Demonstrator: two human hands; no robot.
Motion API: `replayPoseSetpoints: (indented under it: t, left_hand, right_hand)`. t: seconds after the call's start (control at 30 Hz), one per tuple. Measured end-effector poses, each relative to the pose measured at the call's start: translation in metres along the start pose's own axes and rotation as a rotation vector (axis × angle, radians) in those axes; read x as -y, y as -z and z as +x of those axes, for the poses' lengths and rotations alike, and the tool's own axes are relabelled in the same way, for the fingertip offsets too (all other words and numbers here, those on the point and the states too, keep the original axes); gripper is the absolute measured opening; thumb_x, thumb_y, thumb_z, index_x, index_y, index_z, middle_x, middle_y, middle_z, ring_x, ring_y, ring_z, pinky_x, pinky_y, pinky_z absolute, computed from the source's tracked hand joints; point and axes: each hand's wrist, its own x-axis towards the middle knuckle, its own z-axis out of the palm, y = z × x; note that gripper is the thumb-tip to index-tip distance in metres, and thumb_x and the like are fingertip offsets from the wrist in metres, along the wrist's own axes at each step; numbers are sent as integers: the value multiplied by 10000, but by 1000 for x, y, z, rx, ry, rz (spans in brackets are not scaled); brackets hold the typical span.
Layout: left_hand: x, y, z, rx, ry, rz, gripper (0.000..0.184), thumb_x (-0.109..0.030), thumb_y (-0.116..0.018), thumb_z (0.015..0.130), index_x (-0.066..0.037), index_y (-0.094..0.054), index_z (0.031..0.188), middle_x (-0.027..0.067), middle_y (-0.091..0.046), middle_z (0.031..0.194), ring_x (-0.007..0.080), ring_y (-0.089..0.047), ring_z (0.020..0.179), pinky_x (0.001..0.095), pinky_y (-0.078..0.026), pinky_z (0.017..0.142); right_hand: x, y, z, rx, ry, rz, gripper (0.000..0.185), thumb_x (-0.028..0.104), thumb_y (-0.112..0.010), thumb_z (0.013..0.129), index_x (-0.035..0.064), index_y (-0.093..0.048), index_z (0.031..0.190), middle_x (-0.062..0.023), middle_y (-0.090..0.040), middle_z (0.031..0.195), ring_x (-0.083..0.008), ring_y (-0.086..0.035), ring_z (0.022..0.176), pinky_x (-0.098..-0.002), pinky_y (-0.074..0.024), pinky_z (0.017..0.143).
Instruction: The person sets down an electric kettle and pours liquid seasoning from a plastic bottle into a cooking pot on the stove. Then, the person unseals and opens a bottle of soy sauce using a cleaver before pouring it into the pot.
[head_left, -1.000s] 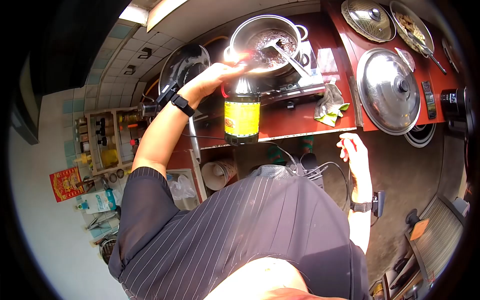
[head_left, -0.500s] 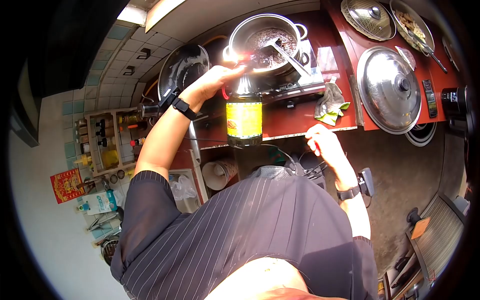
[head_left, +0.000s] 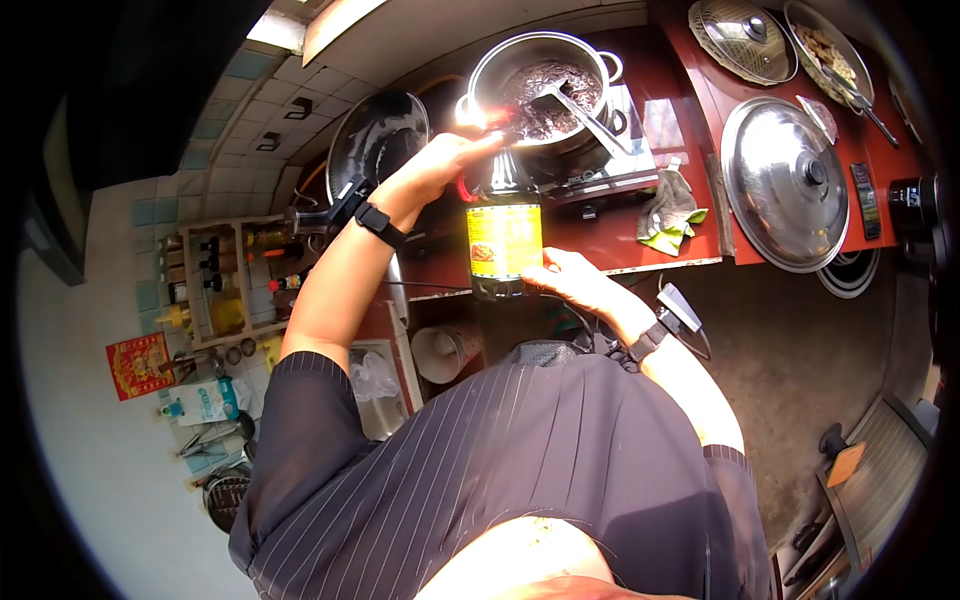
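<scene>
Red runs across the bench, where we see a metal pot at twelve o'clock. Toward the pot's six o'clock is a dark bottle with a yellow label. At the bottle's eleven o'clock, our left hand is closed around its top end; at four, our half-open right hand touches its lower side with the fingertips.
</scene>
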Motion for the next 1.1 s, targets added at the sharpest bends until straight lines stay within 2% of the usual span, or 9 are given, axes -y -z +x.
replayPoseSetpoints:
  t: [0.27, 0.37, 0.57, 0.87, 0.97, 1.1]
  left_hand:
    - [-2, -4, -2, -74, -18, -45, 399, -381, -769, 918, 11, -768, 840, 43, -723, 754, 87, -614, 618, 249, -453, 594]
    - [-11, -7, -8, -100, -20, -39, 393, -371, -784, 906, 16, -768, 839, 43, -723, 755, 88, -612, 613, 249, -453, 586]
    - [-1, 1, 6, -157, 25, 50, 391, -362, -800, 891, 22, -764, 830, 40, -715, 738, 88, -593, 588, 256, -439, 560]
    - [-18, -7, -2, -236, 32, 195, 466, -430, -791, 876, 16, -755, 744, 42, -673, 635, 92, -570, 554, 272, -430, 548]
    - [-19, -7, -2, -248, 42, 212, 477, -441, -788, 874, 18, -754, 749, 47, -680, 646, 94, -574, 558, 271, -438, 551]
    - [-23, -10, -2, -311, 44, 291, 491, -472, -788, 862, 14, -764, 799, 62, -699, 686, 108, -585, 563, 272, -453, 555]
  right_hand:
    - [0, -15, 15, 38, 53, 182, 616, 407, -726, 938, -8, -587, 1371, -118, -657, 1325, -169, -585, 1211, -335, -435, 1063]
    - [4, -17, 19, 10, 40, 149, 639, 468, -713, 930, 3, -606, 1354, -91, -687, 1245, -145, -612, 1113, -308, -469, 975]
    - [6, -21, 30, -14, -28, 192, 679, 547, -714, 895, 36, -630, 1334, -39, -700, 1087, -108, -604, 915, -267, -463, 795]
    - [27, -27, 23, 37, -27, 306, 704, 539, -716, 901, 34, -595, 1377, -90, -675, 1263, -152, -624, 1121, -315, -472, 982]
    - [9, -29, 34, 46, 30, 381, 720, 555, -709, 901, 30, -591, 1381, -91, -673, 1268, -155, -615, 1140, -320, -464, 998]
    - [7, -29, 38, 36, 14, 322, 740, 577, -697, 902, 31, -584, 1389, -95, -667, 1280, -156, -600, 1175, -327, -454, 1014]
